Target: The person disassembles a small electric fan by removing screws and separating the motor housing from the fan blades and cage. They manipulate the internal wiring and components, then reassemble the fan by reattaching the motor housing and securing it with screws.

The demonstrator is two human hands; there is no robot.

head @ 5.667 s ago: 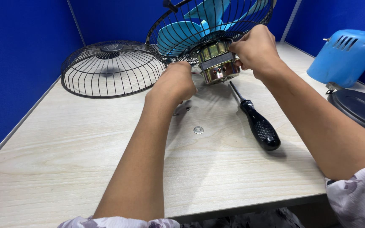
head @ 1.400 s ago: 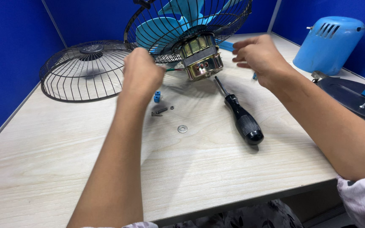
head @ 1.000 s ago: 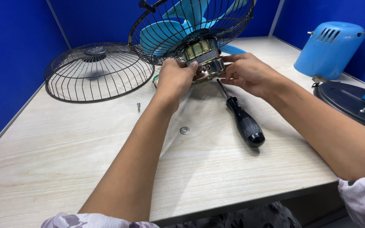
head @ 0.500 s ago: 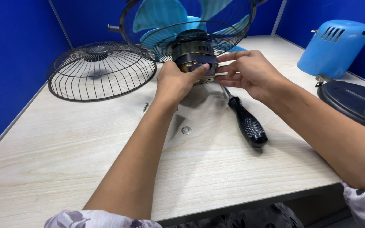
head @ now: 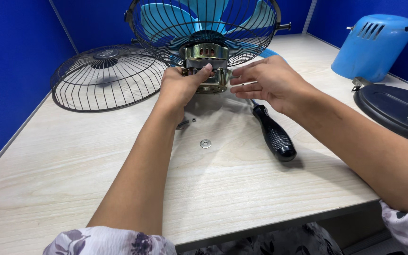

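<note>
Bare pale wood tabletop lies open across the near and left side. Nearer the middle, a small steel washer and a black-handled screwdriver lie in the way. The loose black wire fan guard blocks the far left; the blue plastic motor housing and dark round base crowd the right edge.

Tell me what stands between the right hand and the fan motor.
Nothing visible does. The right hand hovers open just right of the fan motor, with only a narrow gap of bare air between them. The left hand grips the motor from the other side. The screwdriver lies lower, on the table.
</note>
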